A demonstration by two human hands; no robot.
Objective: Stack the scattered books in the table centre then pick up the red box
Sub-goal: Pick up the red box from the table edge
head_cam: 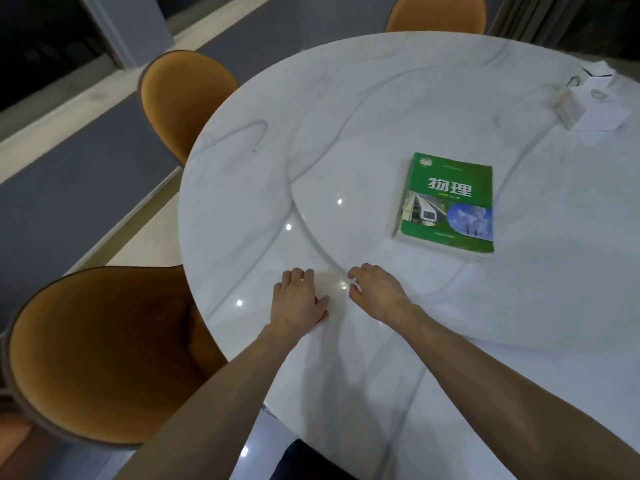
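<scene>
Left hand (298, 299) is palm-down on the white marble table (242, 188), fingers curled under, thumb pointing right. A thin red-orange edge (325, 316) shows under the heel of the palm; cannot tell what it is, or whether the hand is actually gripping it or just resting on top. Right hand (375, 289) sits just beside the left, apart from it, fingers loosely curled, fingertips touching the tabletop at the rim of the inset turntable (311, 209). It holds nothing; thumb and fingers are not closed on anything. Both forearms are bare and reach in from the near edge.

Green physics textbook (446, 206) lies flat, cover up, on the turntable, well to the right of and beyond the right hand, untouched. No other book is on it. At the far right edge of the table, a white box (599, 102) with a small pale pack (564, 107) leaning against its left side, well apart from the book.

Three orange-backed chairs around the table: near left (104, 358), mid left (180, 98), far side (436, 15).
</scene>
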